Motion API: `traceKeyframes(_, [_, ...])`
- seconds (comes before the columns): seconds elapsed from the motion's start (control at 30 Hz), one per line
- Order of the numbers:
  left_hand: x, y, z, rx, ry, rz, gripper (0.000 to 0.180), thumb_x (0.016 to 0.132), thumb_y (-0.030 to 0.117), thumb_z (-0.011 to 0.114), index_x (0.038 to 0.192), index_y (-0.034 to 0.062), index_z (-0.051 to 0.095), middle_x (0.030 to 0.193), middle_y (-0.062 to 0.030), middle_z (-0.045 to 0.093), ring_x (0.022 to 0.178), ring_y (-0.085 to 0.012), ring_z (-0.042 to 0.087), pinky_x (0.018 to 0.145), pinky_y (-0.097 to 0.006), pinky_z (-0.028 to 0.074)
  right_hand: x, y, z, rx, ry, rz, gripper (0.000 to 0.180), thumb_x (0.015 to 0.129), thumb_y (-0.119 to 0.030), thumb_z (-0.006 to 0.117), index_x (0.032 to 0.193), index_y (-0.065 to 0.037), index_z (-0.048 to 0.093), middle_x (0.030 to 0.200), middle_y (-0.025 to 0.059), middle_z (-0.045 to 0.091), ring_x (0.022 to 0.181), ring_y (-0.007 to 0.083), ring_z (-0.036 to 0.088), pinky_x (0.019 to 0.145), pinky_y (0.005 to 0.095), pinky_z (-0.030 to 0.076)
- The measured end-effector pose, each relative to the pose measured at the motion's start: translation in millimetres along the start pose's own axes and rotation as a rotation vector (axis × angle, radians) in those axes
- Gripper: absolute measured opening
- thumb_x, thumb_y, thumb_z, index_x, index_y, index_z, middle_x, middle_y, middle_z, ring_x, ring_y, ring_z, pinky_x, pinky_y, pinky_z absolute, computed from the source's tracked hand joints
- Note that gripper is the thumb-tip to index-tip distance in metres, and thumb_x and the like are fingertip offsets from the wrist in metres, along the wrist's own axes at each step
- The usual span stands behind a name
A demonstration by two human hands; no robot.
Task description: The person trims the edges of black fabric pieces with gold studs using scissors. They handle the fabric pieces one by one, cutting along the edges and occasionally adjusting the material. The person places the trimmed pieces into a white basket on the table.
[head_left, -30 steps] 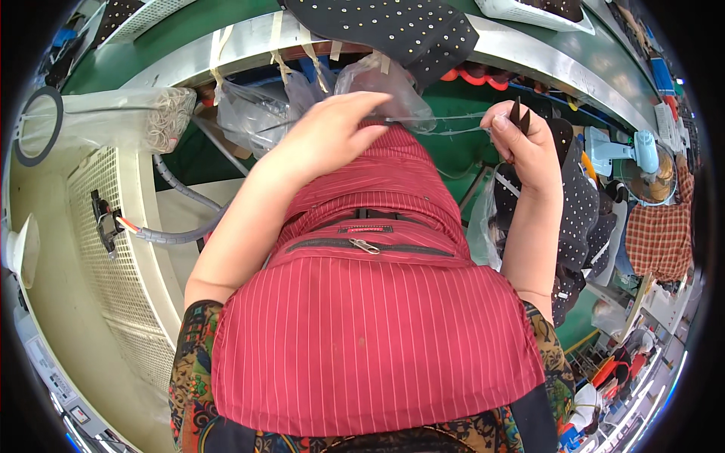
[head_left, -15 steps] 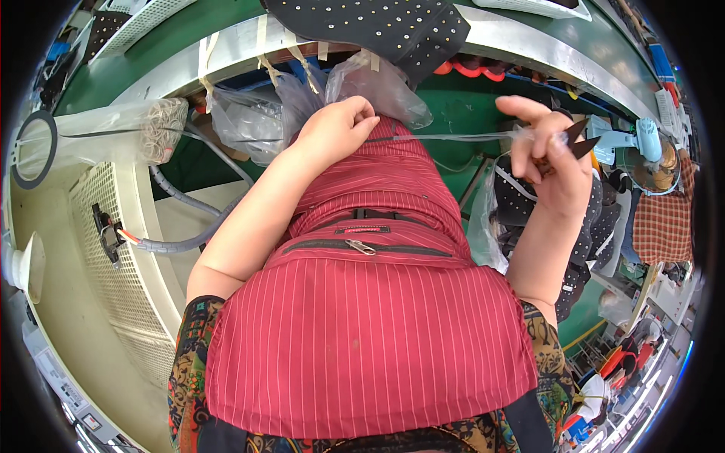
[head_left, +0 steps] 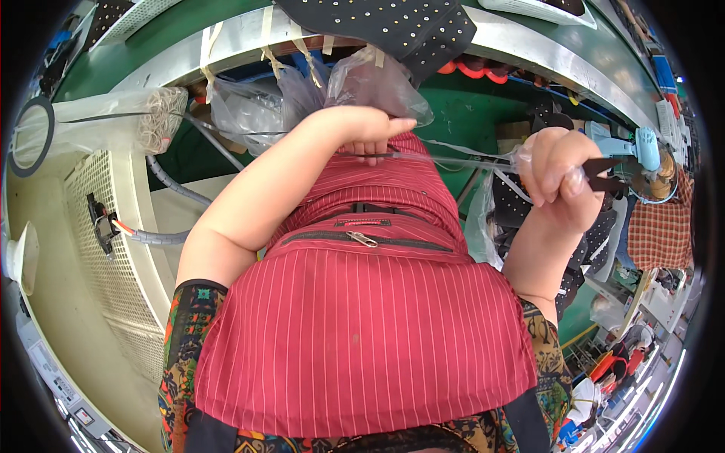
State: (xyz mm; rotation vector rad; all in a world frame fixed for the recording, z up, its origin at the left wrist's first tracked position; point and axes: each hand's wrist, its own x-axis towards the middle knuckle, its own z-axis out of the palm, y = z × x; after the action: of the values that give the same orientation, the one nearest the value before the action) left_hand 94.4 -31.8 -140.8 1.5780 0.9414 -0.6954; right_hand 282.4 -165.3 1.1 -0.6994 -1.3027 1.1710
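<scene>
My left hand (head_left: 364, 130) is closed above my lap, its index finger stretched out to the right. Its other fingers curl round a narrow dark strip (head_left: 264, 134) that runs in from the left. From there a thin see-through band (head_left: 461, 161) stretches to my right hand (head_left: 560, 175). That hand is closed on small dark snips (head_left: 609, 175), whose pointed blades stick out to the right, slightly parted. The band's end also lies in its fingers. The snips' handles are hidden in the palm. Below both hands is my red striped apron (head_left: 362, 325).
Black studded fabric (head_left: 393, 30) overhangs the metal table edge (head_left: 529, 41). Clear plastic bags (head_left: 253, 113) hang beneath it. On the left are a clear sleeve (head_left: 98, 113) with bundled cord and a cream perforated panel (head_left: 113, 249). A pale blue fan (head_left: 646, 147) stands right.
My left hand has moved slightly right and turned, its index finger now extended. My right hand has shifted a little lower and right with the snips, its raised index finger now curled in.
</scene>
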Motion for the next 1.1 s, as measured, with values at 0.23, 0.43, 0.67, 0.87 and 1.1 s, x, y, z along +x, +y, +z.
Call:
traceKeyframes(0.23, [-2,-2,15,-0.360,-0.092,0.185,0.020,0.085,0.023,0.061,0.083,0.0045,0.068,0.068,-0.0012,0.059,0.058,-0.0077,0.053,0.051,-0.021,0.039,-10,-3,-10,-0.169,-0.032,0.002,0.017,0.073,-0.017,0.065,0.069,-0.001,0.062,0.060,0.0082,0.060,0.050,0.0146,0.048,0.045,0.0270,0.034])
traceKeyframes(0.43, [-62,-61,14,-1.340,0.829,0.661,0.019,0.089,0.018,0.053,0.093,0.0024,0.063,0.088,-0.0081,0.066,0.077,-0.0111,0.058,0.065,-0.023,0.044,-26,8,-37,-0.249,0.021,0.239,0.008,0.077,-0.006,0.062,0.073,0.001,0.063,0.072,0.0093,0.061,0.053,0.0090,0.047,0.047,0.0232,0.034])
traceKeyframes(0.67, [-315,-172,-55,-1.291,1.229,1.518,0.021,0.094,0.016,0.049,0.101,-0.0014,0.058,0.103,-0.0113,0.062,0.100,-0.0223,0.057,0.089,-0.034,0.045,-44,112,-70,-0.883,-0.004,0.475,0.009,0.082,-0.007,0.063,0.083,0.002,0.061,0.074,0.0095,0.059,0.066,0.0184,0.055,0.060,0.0290,0.042])
traceKeyframes(0.87, [-469,-210,-33,-0.920,2.168,1.315,0.026,0.097,0.017,0.040,0.097,-0.0029,0.056,0.099,-0.0128,0.062,0.096,-0.0259,0.058,0.090,-0.040,0.046,-52,191,-120,-1.387,-0.083,0.577,0.021,0.084,-0.023,0.060,0.083,-0.001,0.059,0.082,0.0210,0.061,0.079,0.0399,0.058,0.067,0.0457,0.046])
traceKeyframes(1.1, [-460,-177,29,-1.019,1.772,1.515,0.013,0.094,0.012,0.050,0.096,0.0009,0.057,0.092,-0.0071,0.062,0.089,-0.0174,0.059,0.080,-0.029,0.048,-146,259,-208,-1.472,0.013,1.074,0.029,0.077,-0.019,0.060,0.095,0.003,0.065,0.099,0.0285,0.061,0.097,0.0420,0.059,0.086,0.0464,0.046])
